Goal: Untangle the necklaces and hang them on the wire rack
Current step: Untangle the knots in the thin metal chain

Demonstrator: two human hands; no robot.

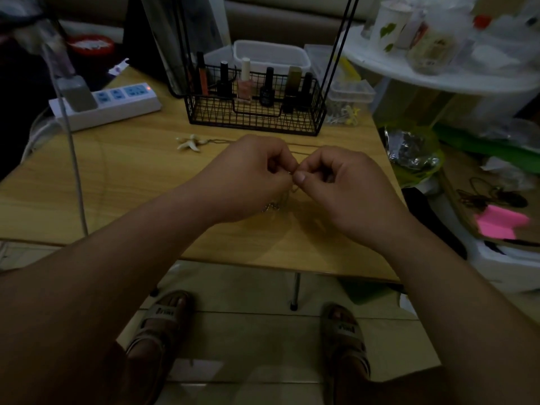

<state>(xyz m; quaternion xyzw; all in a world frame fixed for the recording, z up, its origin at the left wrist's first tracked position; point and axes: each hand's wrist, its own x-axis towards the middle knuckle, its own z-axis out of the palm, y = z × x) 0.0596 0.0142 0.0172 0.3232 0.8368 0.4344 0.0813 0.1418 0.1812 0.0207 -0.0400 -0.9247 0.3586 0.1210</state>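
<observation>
From the head camera, both hands are working close together above the table, knuckles up and fingers curled. The left hand and right hand are each pinching a fine chain where their fingertips are nearly meeting. The rest of it is drooping in a small silvery bunch just under the left hand, touching the tabletop or hanging just over it; I cannot tell which.

It is looking light, limp and slippery, and thin enough to kink or snap if tugged. I would be taking it right beside the knot with the fingertips, teasing loops loose rather than pulling on the ends.

A starfish necklace is lying flat on the table beyond the left hand, its dark cord running off behind both hands. Whether it is caught up with the chain is hidden. The rack is standing near, behind the hands, with no necklace hanging on the part in view.
</observation>
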